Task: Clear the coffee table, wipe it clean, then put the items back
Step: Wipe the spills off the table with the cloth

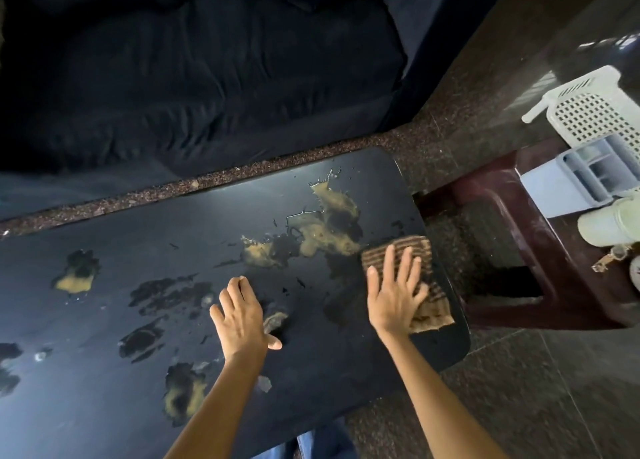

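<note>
The black coffee table [104,278] fills the lower left and carries several tan and dark wet spill patches, the largest spill [329,226] near its right end. A brown striped cloth [420,251] lies flat by the table's right edge. My right hand [394,292] presses on it with straight, spread fingers. My left hand [242,316] rests flat on the bare tabletop to the left of the cloth, fingers spread, holding nothing.
A dark sofa [207,71] stands beyond the table across a strip of speckled floor. At the right is a dark red plastic stool [512,237] bearing a white perforated basket [595,109], a pale blue organiser [568,178] and a white cup [609,226].
</note>
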### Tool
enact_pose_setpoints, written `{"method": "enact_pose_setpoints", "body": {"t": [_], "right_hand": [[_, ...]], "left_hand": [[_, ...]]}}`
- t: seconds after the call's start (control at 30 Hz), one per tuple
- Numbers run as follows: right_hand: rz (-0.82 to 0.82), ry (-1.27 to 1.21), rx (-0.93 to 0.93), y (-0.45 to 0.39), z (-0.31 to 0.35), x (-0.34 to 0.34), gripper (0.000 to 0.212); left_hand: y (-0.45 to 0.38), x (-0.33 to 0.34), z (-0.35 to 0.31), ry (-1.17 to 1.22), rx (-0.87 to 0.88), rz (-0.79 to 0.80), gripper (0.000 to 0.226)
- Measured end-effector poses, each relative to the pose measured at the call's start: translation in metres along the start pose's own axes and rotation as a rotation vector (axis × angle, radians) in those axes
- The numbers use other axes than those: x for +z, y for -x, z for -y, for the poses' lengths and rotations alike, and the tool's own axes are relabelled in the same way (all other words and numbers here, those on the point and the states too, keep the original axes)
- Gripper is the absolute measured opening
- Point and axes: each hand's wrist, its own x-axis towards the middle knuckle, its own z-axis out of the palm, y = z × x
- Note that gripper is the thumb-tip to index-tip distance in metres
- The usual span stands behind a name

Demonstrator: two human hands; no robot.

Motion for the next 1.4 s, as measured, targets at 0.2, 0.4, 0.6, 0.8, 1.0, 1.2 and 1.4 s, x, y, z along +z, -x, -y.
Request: {"method": "enact_pose_setpoints", "body": {"t": [0.2,0.4,0.6,0.8,1.0,1.2,1.4], "right_hand": [[0.022,0.037,-0.141,0.039,0.039,0.01,0.059],[0.015,0.104,-0.266,-0.016,-0.007,-0.01,0.06],[0.01,-0.055,0.037,0.0,0.044,0.002,0.061],[0.053,0.094,-0.291,-0.016,-0.002,-0.009,0.06],[0.067,-0.01,0.075,-0.027,0.029,-0.009,0.067],[0.047,0.051,-0.144,-0.046,0.006,-0.014,0.06],[0.069,-0.098,0.178,-0.079,0.054,-0.014,0.058]], "left_hand": [[-0.001,-0.004,0.004,-0.002,0.019,0.009,0.132],[-0.002,-0.011,-0.002,-0.049,0.02,0.006,0.13],[-0.003,-0.01,0.0,-0.037,0.018,0.008,0.131],[0.0,-0.012,0.0,-0.049,0.024,0.006,0.133],[-0.003,-0.011,0.003,-0.024,0.029,0.014,0.134],[-0.003,-0.011,0.004,-0.039,0.044,0.022,0.135],[-0.022,-0.018,0.012,0.096,0.084,-0.036,0.122]]}}
